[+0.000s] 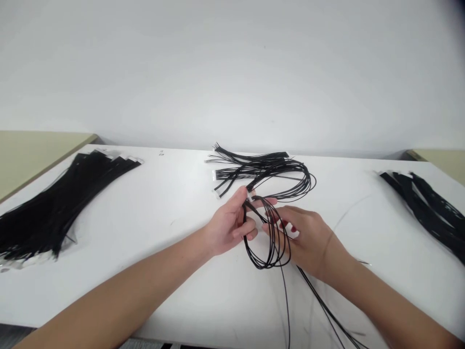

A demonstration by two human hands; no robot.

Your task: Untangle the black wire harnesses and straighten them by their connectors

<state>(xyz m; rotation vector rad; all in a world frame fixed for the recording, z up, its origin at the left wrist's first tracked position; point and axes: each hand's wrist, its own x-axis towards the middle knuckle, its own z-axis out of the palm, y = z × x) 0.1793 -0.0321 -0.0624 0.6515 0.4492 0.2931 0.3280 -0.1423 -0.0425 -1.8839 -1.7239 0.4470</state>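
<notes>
Over the front middle of the table, my left hand [232, 223] is closed on a black wire harness [267, 265]. Its thumb and forefinger pinch the harness by small white connectors [250, 196], and the other fingers curl near the wires. Thin black wires loop down below both hands. From the right, my right hand [307, 237] reaches into this loop, fingers bent around some of the strands; its fingertips are partly hidden behind the wires. Loose wire ends [319, 295] trail from beneath my right hand toward the table's front edge.
Behind my hands lies a pile of black wire harnesses [254, 169] with white connectors. A large bundle of black cables [72, 198] covers the left side of the white table [174, 291]. More black cables [421, 208] lie at the right. A pale wall [232, 72] stands behind.
</notes>
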